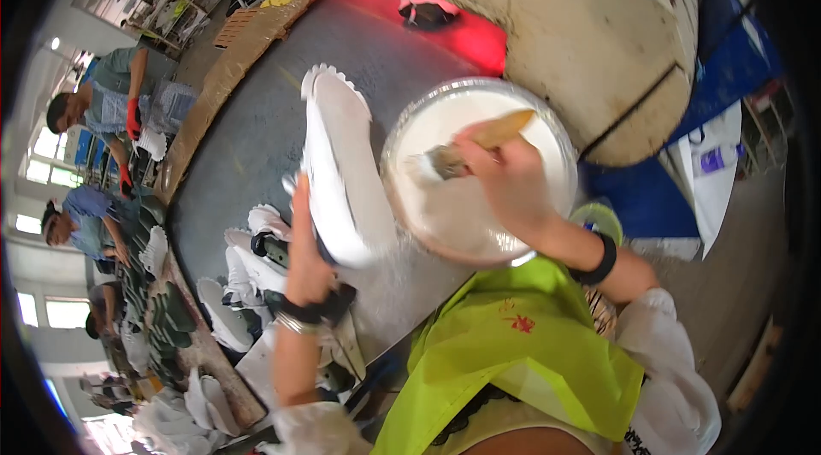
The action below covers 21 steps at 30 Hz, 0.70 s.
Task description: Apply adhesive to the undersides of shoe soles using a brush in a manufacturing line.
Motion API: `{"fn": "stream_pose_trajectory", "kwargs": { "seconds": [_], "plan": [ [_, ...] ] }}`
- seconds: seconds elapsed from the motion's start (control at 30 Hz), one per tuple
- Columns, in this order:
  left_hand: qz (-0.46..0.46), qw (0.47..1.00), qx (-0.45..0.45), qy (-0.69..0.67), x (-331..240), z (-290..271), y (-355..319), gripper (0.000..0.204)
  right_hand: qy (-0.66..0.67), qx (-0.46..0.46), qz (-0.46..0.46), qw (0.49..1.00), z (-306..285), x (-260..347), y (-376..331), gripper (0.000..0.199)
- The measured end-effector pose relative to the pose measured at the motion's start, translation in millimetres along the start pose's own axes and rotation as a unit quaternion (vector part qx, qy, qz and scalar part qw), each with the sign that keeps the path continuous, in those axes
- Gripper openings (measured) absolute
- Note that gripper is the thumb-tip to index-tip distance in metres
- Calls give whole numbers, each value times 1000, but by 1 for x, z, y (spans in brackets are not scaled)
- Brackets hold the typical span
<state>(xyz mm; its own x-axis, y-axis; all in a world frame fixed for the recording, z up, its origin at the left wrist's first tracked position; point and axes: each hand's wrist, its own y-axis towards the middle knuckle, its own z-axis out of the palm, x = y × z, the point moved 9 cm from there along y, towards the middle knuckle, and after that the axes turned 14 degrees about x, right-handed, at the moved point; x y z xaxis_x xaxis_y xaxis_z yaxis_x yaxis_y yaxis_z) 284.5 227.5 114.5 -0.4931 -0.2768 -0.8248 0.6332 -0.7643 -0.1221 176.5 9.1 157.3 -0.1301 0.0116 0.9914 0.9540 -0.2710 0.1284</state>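
The sole is up off the table or leaning over it; the single view does not settle which. Its long axis runs from between eleven and twelve o'clock down to between five and six, with the scalloped end at the top and the pale broad face turned toward three o'clock. The left hand is the nearer one: its fingers are closed on the sole's lower left edge, so the sole lies toward one o'clock from that hand.

The right hand clasps the brush, fingers wrapped about the lower part of the handle. The handle slants toward two o'clock, and the bristles aim at nine o'clock, straight toward the sole, over the white liquid in the bowl. Blur hides whether they dip into it.

The key relation, I judge, is this gap: the sole sits at nine o'clock from the bristles, apart from them, with the bowl's left rim between. Whether rim and sole touch, I cannot tell.
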Motion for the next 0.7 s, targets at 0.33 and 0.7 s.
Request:
{"fn": "stream_pose_trajectory", "kwargs": {
  "seconds": [0.33, 0.7],
  "plan": [
    [35, 990, -109, -77, 30, -225, 319, 57, -55, -83, 53, 994, -50, -6, 0, 10],
    [-92, 653, -253, 708, -24, -229, 227, 78, -97, -14, 100, 990, -46, -2, 18, 18]
  ]
}}
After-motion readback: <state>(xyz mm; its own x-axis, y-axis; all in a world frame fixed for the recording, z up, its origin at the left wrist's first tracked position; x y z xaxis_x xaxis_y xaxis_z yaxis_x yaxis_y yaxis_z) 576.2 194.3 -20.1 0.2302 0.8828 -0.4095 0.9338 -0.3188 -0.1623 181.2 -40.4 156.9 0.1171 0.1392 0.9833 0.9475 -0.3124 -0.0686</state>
